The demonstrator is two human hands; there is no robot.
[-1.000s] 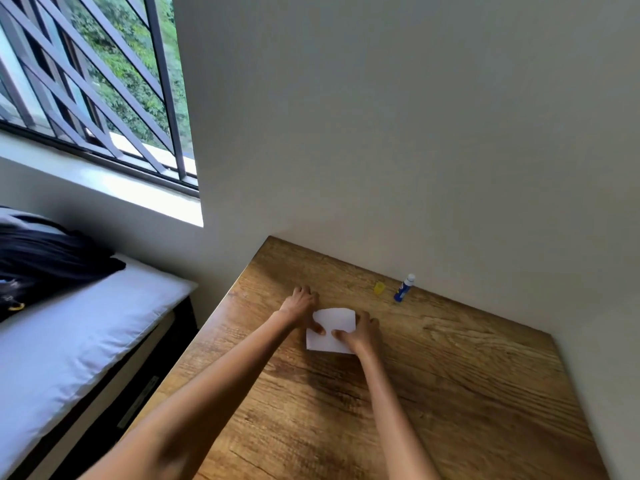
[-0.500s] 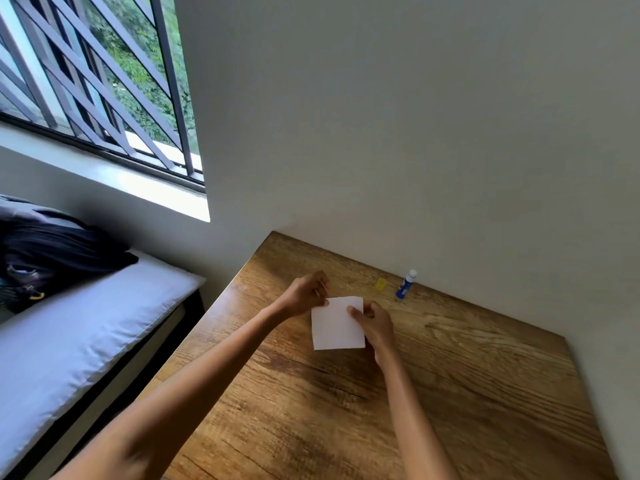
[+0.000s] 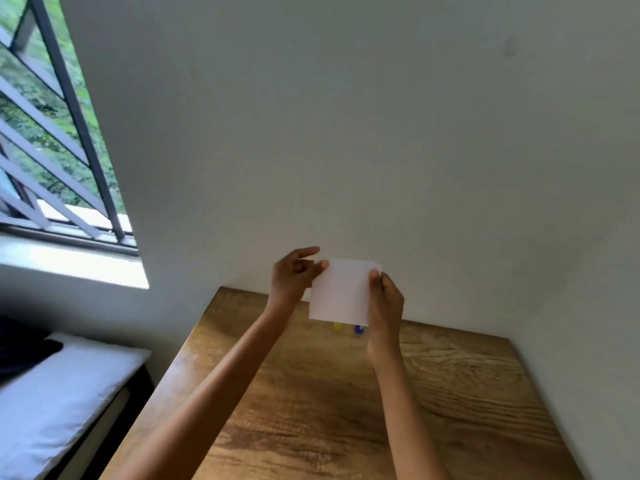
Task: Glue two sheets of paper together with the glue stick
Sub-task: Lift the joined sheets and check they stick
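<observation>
White paper [image 3: 341,291], a small squarish piece, held up in the air above the far edge of the wooden table [image 3: 450,393], its face toward the camera, slightly tilted. Cannot tell from this view whether it is one sheet or two lying flat together.

Left hand [image 3: 294,275] at the paper's upper left corner: thumb tip on the near face, index finger stretched out above, other fingers curled in; it pinches the corner. Right hand [image 3: 386,299] at the paper's right edge: thumb on the near face close to the upper right corner, fingers behind the sheet; it grips that edge. Both forearms bare, reaching up from the near side of the table.

Glue stick [image 3: 358,330], blue, mostly hidden behind the paper's lower edge; only its bottom part shows, blurred, on the table close to the wall [image 3: 381,133]. Just beside it toward the window side, a small yellow object [image 3: 337,326], also half hidden; too blurred to identify.

Table: brown wood grain, pushed into the corner, wall along its far and right sides. Left of the table, lower down, a white cushion [image 3: 52,403] with something dark [image 3: 20,344] lying at its far end. Above that, a barred window [image 3: 52,133] with green foliage outside and a bright sill.
</observation>
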